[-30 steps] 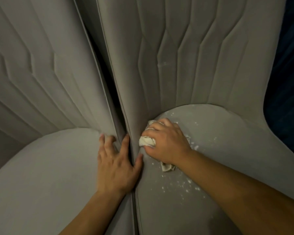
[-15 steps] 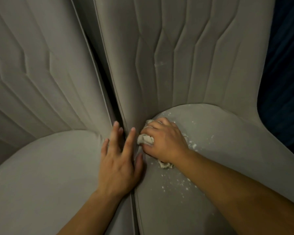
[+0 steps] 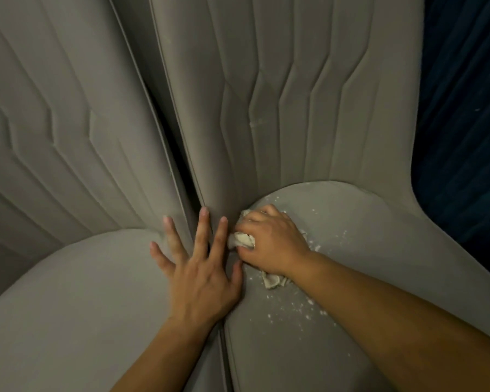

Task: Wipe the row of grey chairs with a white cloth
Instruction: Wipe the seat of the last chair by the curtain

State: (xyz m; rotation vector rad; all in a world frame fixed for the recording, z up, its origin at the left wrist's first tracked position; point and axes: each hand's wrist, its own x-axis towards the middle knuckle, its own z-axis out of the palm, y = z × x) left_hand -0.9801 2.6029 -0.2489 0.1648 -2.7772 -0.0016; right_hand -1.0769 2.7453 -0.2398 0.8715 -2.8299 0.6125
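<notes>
White cloth (image 3: 242,240) was clutched in our right hand (image 3: 272,239) just right of the chair gap (image 3: 178,165), open seat (image 3: 379,264) beyond. Our left hand (image 3: 201,281) straddled that gap, fingers spread.

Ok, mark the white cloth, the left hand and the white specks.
white cloth (image 3: 242,239): head view, exposed bunched fold.
left hand (image 3: 201,281): head view, back of the hand.
white specks (image 3: 309,301): head view, one larger fleck.
</notes>
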